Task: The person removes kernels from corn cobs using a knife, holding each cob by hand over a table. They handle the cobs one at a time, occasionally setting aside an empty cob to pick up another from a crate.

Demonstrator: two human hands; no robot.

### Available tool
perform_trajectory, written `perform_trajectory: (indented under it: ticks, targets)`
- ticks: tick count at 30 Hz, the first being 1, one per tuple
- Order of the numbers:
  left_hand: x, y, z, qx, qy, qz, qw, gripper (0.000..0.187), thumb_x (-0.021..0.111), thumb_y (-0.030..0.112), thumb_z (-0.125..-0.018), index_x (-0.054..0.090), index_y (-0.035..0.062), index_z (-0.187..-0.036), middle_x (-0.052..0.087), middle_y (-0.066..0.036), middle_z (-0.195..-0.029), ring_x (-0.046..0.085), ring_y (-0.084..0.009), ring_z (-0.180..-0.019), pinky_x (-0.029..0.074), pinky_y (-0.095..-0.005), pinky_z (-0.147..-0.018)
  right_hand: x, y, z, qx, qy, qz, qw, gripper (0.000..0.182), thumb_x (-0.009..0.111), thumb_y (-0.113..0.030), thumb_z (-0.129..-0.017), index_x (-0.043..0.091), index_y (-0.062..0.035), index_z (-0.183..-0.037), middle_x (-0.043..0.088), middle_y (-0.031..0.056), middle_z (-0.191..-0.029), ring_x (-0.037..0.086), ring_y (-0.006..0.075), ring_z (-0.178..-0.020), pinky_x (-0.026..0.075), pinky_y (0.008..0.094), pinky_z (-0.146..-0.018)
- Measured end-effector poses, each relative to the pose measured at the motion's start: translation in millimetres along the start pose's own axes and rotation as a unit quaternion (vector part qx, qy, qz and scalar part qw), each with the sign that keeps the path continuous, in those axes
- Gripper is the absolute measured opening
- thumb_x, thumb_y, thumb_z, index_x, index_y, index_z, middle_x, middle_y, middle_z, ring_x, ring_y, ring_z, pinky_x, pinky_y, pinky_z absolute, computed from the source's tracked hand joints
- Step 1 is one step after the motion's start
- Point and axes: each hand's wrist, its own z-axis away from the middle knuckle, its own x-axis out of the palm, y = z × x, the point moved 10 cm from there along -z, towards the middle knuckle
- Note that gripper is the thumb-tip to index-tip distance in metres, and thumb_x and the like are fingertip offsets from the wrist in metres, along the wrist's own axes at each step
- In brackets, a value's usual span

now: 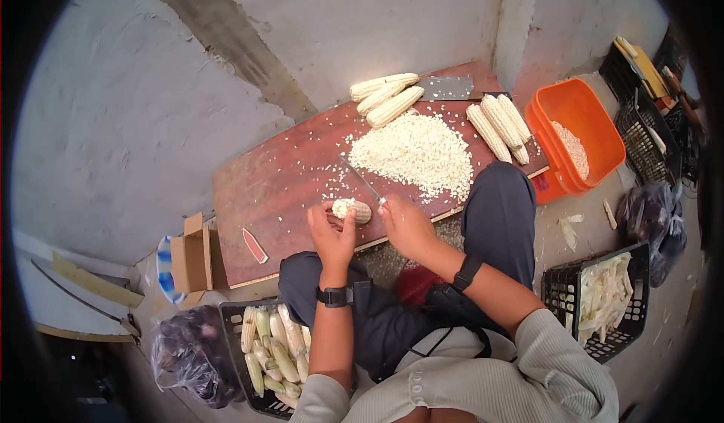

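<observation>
My left hand (333,232) is closed around a short, pale ear of corn (353,211) above the front edge of the red-brown board (302,189). In my right hand (406,225) is a knife (362,178), gripped by its handle, with the thin blade pointing up and to the left over the board. The blade is apart from the ear. Beyond the knife lies a large heap of cut white corn kernels (411,151), with loose kernels scattered around it.
Peeled corn cobs (388,98) and a cleaver (446,89) lie along the board's back; more cobs (499,127) are at right. An orange bin (577,132) holds kernels. Crates of corn (275,347) and husks (603,298) flank me. A cardboard box (192,261) stands left.
</observation>
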Motion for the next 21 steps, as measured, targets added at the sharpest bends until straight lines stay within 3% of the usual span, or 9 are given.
perform_trajectory:
  ticks: [2, 5, 11, 17, 21]
  targets:
    - [2.6, 3.3, 1.8, -0.001, -0.007, 0.007, 1.000, 0.036, 0.071, 0.015, -0.078, 0.053, -0.0006, -0.105, 0.048, -0.011, -0.096, 0.054, -0.0145, -0.064, 0.045, -0.0264, -0.057, -13.6, -22.5, 10.1, -0.084, 0.038, 0.032, 0.995, 0.020, 0.048, -0.022, -0.093, 0.051, -0.0021, -0.088, 0.061, 0.0214, -0.074, 0.059, 0.0406, -0.072, 0.046, 0.0494, -0.063]
    - [3.4, 8.1, 0.7, 0.017, 0.004, 0.005, 1.000, 0.037, 0.070, 0.017, -0.080, 0.053, -0.0001, -0.108, 0.048, -0.011, -0.097, 0.053, -0.0149, -0.066, 0.045, -0.0274, -0.059, 0.5, -16.8, 22.5, -0.051, -0.073, 0.103, 0.991, 0.023, 0.048, -0.022, -0.093, 0.052, -0.0018, -0.085, 0.059, 0.0181, -0.069, 0.059, 0.0386, -0.064, 0.047, 0.0465, -0.058]
    - [3.1, 7.8, 2.0, 0.034, 0.004, -0.027, 0.999, 0.034, 0.064, 0.022, -0.085, 0.054, 0.0008, -0.109, 0.051, -0.013, -0.100, 0.055, -0.0196, -0.070, 0.046, -0.0306, -0.062, 2.9, -16.2, 33.2, -0.047, -0.125, 0.190, 0.973, 0.026, 0.049, -0.025, -0.093, 0.052, -0.0020, -0.081, 0.060, 0.0164, -0.063, 0.061, 0.0350, -0.058, 0.048, 0.0445, -0.053]
    - [3.8, 15.9, -4.1, 0.057, -0.020, -0.091, 0.994, 0.034, 0.061, 0.026, -0.087, 0.054, 0.0008, -0.108, 0.053, -0.015, -0.096, 0.057, -0.0289, -0.071, 0.046, -0.0373, -0.062, 24.2, 6.6, 24.4, -0.034, -0.166, 0.166, 0.971, 0.024, 0.048, -0.023, -0.092, 0.051, -0.0011, -0.083, 0.060, 0.0194, -0.063, 0.061, 0.0377, -0.060, 0.048, 0.0464, -0.054]
    - [10.1, 24.0, -5.2, 0.069, -0.036, -0.107, 0.991, 0.032, 0.061, 0.026, -0.087, 0.054, 0.0008, -0.105, 0.053, -0.016, -0.095, 0.057, -0.0332, -0.073, 0.046, -0.0403, -0.062, 30.7, 3.0, 11.7, -0.005, -0.198, 0.155, 0.968, 0.012, 0.044, -0.007, -0.086, 0.051, 0.0025, -0.088, 0.062, 0.0223, -0.070, 0.063, 0.0385, -0.066, 0.049, 0.0471, -0.057]
